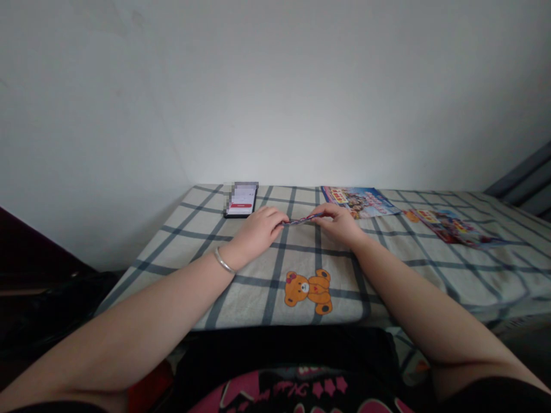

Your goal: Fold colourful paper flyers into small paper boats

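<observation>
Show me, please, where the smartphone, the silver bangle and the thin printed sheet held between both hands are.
Smartphone [243, 199]: head view, on its lit screen.
Silver bangle [222, 261]: head view, on the visible band.
Thin printed sheet [300, 220]: head view, on its exposed middle, seen nearly edge-on.

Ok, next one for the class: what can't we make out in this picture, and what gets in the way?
All in the head view:
Faces of the thin item: tilted nearly edge-on, its ends covered by the left hand and right hand.
Part of the phone screen: pixelated.
Small print on the left printed sheet and right printed sheet: too small and blurred.
The grey slatted object: cut off by the right edge.
</observation>
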The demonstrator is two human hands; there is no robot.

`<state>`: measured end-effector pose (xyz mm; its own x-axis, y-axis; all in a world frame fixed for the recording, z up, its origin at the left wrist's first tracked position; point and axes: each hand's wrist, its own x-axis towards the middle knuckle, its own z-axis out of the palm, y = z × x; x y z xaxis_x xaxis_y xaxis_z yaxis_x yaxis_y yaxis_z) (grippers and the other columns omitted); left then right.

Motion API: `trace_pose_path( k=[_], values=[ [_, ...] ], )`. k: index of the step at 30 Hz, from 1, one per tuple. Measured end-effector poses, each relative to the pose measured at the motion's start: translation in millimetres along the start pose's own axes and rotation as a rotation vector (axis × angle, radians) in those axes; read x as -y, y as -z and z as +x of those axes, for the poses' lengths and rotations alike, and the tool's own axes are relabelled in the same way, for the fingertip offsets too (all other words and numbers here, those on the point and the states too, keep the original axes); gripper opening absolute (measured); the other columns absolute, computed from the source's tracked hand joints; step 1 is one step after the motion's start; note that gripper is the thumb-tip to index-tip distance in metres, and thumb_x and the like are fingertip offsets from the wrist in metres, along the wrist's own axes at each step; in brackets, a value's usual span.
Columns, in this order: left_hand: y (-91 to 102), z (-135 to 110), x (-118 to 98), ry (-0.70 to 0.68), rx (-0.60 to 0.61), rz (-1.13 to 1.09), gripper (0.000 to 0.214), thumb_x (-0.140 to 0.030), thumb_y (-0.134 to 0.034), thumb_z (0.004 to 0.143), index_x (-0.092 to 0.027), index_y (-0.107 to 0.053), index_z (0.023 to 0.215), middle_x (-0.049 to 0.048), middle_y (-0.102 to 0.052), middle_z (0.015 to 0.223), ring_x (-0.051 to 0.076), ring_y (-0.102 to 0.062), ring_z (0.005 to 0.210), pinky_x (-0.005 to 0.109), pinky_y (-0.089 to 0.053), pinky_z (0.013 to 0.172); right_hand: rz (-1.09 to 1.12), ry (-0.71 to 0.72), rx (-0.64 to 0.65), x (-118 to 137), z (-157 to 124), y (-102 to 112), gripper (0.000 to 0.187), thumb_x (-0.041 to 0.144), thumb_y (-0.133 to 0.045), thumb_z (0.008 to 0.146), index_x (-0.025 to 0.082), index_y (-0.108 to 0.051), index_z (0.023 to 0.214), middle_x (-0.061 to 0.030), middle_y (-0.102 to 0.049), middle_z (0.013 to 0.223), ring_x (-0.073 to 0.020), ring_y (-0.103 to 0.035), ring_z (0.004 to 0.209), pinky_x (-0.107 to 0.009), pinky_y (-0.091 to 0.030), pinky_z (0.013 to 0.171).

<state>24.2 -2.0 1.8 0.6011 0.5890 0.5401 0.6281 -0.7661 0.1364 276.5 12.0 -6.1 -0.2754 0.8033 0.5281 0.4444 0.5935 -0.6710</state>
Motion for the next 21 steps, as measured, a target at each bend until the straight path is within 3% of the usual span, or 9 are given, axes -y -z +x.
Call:
trace_pose_path(
  k=[7,13,21],
  values=[
    [-3.8,-1.1,5.8,-0.054,0.030,-0.021,0.022,-0.006,-0.050,0.091,-0.019,-0.064,0.102,0.0053,-0.061,0.099,0.020,-0.057,0.098,0.036,-0.050,0.089,-0.223,0.299,0.135,12.2,0.0,12.6,0.012,0.023,-0.063,0.084,0.025,-0.074,0.081,-0.0046,-0.074,0.089,-0.0204,-0.067,0.091,-0.040,-0.051,0.089],
    [-9.9,-1.6,8.6,-0.113,0.113,-0.083,0.029,-0.009,-0.046,0.093,-0.021,-0.065,0.111,0.0051,-0.062,0.104,0.018,-0.059,0.099,0.036,-0.050,0.090,-0.472,0.371,0.278,17.1,-2.1,12.5,0.024,0.011,-0.059,0.082,0.025,-0.077,0.088,-0.0051,-0.074,0.099,-0.0219,-0.064,0.095,-0.039,-0.051,0.087],
    [-7.0,-3.2,0.9,-0.259,0.265,-0.013,0.032,-0.017,-0.049,0.096,-0.025,-0.064,0.123,0.0058,-0.064,0.115,0.019,-0.056,0.112,0.036,-0.046,0.100,-0.567,0.432,0.405,18.2,-0.4,9.6,0.037,0.002,-0.053,0.077,0.023,-0.078,0.094,-0.0040,-0.075,0.098,-0.0219,-0.063,0.094,-0.037,-0.051,0.087]
  ],
)
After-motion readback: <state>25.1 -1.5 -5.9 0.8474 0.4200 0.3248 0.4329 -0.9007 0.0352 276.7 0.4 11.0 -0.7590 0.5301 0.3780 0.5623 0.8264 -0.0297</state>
